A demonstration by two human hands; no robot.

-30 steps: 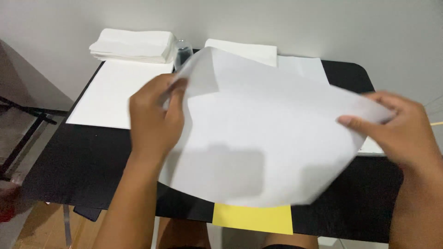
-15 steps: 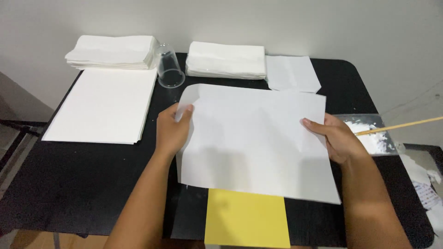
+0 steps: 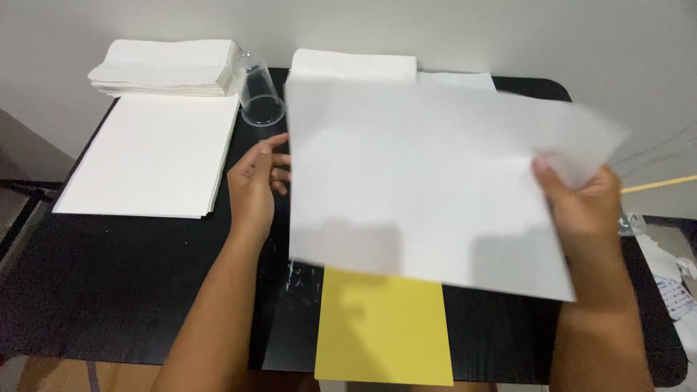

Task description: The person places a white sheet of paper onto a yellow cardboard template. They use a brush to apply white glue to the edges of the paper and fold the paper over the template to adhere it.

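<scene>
While my right hand (image 3: 581, 210) pinches the white sheet (image 3: 428, 181) aloft by its corner, my left hand (image 3: 254, 185) hovers open beside its edge (touching nothing), so I judge steadying that edge comes next.

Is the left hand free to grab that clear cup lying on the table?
Probably yes. The left hand is open and holds nothing, and the cup lies just beyond it with bare table between. The right hand alone holds the big sheet.
</scene>
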